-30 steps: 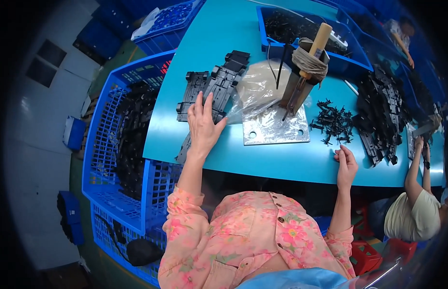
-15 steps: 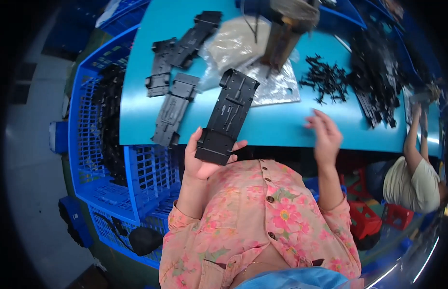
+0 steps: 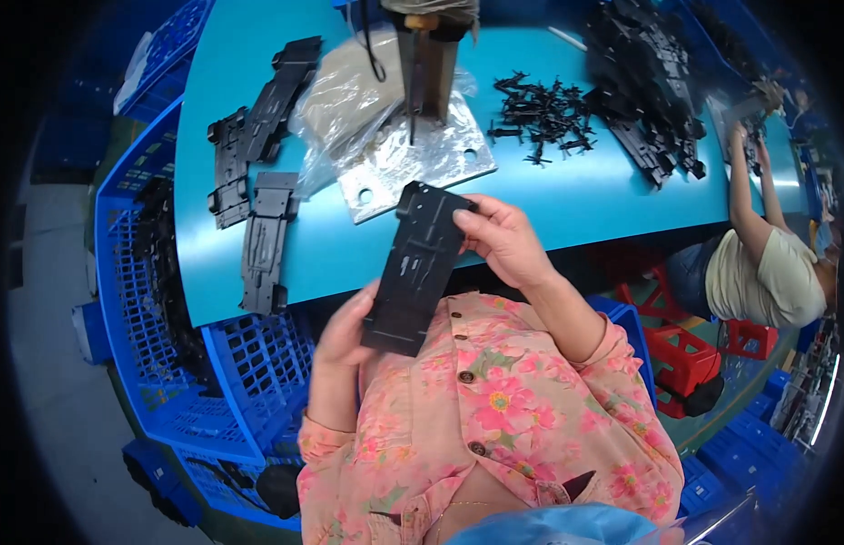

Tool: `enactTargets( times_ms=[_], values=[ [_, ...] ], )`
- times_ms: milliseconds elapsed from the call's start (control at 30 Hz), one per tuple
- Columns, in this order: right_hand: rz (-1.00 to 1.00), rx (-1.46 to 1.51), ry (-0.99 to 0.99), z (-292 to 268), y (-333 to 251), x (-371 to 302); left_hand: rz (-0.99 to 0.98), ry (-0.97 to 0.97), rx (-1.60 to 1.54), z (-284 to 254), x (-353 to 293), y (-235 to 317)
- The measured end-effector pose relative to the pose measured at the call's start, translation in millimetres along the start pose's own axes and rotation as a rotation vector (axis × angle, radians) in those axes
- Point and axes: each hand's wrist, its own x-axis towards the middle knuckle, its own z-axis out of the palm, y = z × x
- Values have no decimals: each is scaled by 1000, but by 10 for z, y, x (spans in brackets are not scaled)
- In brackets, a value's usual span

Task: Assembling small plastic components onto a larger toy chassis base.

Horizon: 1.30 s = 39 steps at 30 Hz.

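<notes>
A black plastic chassis plate (image 3: pixel 413 272), long and flat with raised ends, is held tilted in front of my chest. My left hand (image 3: pixel 346 329) grips its lower left corner, the fingers partly behind it. At the upper right edge my right hand (image 3: pixel 505 238) pinches it, thumb on the face. Beyond it, a metal-covered plate (image 3: pixel 413 156) with round holes lies under an upright machine head (image 3: pixel 431 68) with a thin vertical rod. Similar black chassis plates (image 3: pixel 266 241) lie to the left on the blue-green table (image 3: pixel 326 263).
Small black branched parts (image 3: pixel 544 113) are heaped right of the machine, beside a pile of black plates (image 3: pixel 649 100). Clear plastic bagging (image 3: pixel 349 91) lies behind. A blue crate (image 3: pixel 236 400) with black parts stands at left. Another person (image 3: pixel 767 263) works at far right, near red stools (image 3: pixel 667 354).
My right hand has come across and taken hold of the chassis plate's upper edge. The plate now sits lower in view. The view has shifted, moving the table things leftward.
</notes>
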Motion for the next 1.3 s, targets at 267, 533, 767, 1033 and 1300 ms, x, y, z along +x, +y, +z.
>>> enactTargets(
  times_ms=[267,533,767,1033,1300],
  values=[
    [-6,-113,-118,174,-1,-8,58,-15,448,365,358,462],
    [-870,-1413,401,-750,-407,51,256,30,13,236,411,336],
    [-810,-1478,518,-1019,-397,139,426,166,-182,297,530,157],
    [-828,-1349,479,-966,-406,62,407,196,-89,409,566,87],
    [-448,-1222,377,-613,-464,-100,373,199,-7,459,610,110]
  ],
)
